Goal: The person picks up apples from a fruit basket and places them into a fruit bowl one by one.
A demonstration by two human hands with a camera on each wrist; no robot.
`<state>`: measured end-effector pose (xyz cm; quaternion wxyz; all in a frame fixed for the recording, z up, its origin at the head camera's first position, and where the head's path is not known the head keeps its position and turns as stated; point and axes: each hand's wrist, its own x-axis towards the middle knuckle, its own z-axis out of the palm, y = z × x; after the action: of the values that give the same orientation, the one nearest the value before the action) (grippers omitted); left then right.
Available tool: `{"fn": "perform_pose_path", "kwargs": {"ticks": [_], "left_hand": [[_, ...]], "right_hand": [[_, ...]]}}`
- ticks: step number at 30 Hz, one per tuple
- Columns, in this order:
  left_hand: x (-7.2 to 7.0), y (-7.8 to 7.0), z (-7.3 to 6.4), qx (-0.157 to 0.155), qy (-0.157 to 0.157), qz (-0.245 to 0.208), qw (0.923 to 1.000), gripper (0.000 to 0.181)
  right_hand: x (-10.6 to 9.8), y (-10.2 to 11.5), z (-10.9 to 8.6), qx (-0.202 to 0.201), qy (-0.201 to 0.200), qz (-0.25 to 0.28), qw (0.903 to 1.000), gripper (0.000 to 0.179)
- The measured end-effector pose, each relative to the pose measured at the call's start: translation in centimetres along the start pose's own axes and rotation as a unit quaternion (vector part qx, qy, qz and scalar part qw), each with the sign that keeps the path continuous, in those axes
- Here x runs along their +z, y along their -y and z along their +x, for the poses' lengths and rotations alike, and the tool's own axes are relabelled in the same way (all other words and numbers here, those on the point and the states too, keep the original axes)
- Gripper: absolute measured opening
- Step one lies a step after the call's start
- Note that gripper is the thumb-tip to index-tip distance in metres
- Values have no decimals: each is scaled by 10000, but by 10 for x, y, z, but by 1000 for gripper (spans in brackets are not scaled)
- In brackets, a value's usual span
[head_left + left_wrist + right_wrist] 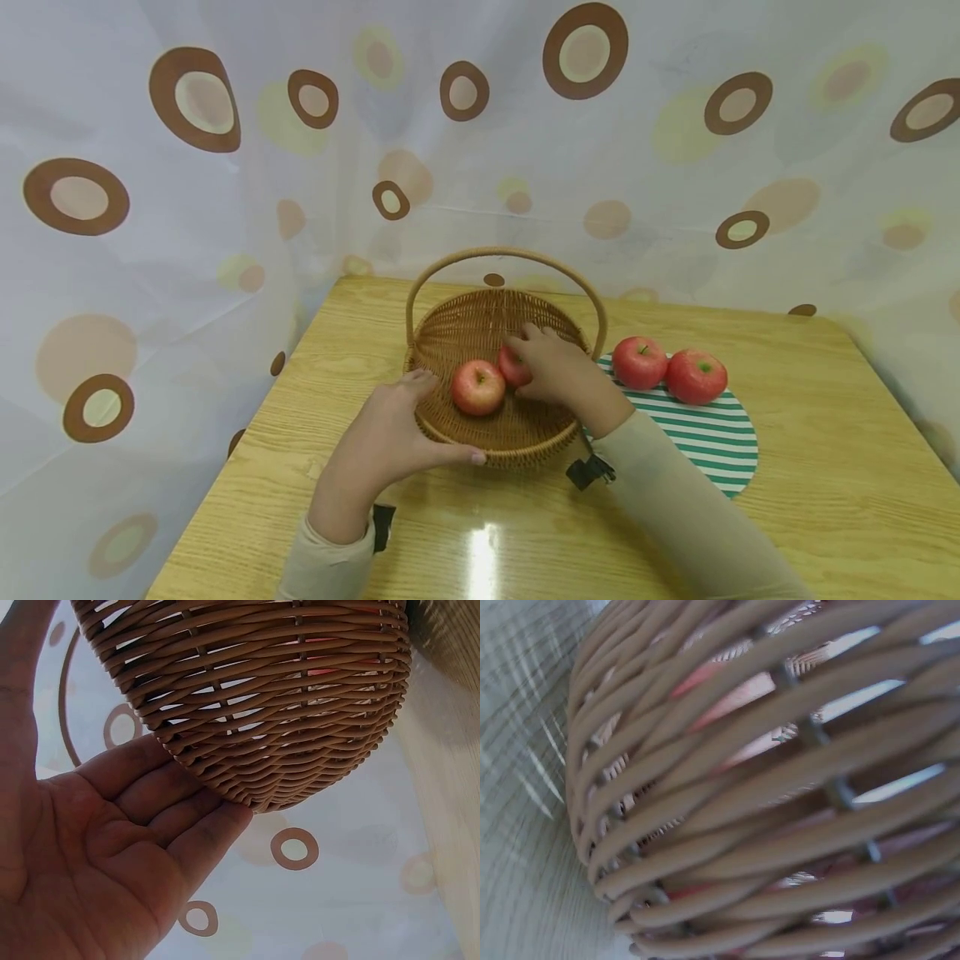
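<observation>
A brown wicker basket [465, 432] with a tall arched handle stands on the table. Two red apples lie inside it. One apple [477, 388] sits nearer the front left. Beside it, the second apple [511, 365] is partly covered by my right hand [558, 371], whose fingers and thumb hold it from the right. My left hand [390, 433] spreads at the basket's left front, its thumb along the front rim. In the left wrist view, that hand's nearly straight fingers [161, 787] touch the woven rim. Only wickerwork [780, 787] fills the right wrist view, with red showing through gaps.
Two more apples, one [640, 362] beside another [697, 377], rest on a round green-and-white striped mat [712, 442] right of the basket. A wooden table [825, 467] carries everything. A patterned cloth [495, 150] hangs behind and at the sides.
</observation>
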<state>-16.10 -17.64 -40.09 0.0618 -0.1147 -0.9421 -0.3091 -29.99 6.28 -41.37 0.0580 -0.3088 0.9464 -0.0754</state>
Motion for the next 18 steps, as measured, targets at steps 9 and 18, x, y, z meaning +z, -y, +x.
{"fn": "perform_pose_path", "kwargs": {"ticks": [9,18], "left_hand": [[0,0,-1,57,-10,35,10000,122],[0,-1,0,54,-17,40,10000,121]], "right_hand": [[3,1,0,-1,33,-215,9998,79],[4,1,0,-52,27,-208,9998,79]]}}
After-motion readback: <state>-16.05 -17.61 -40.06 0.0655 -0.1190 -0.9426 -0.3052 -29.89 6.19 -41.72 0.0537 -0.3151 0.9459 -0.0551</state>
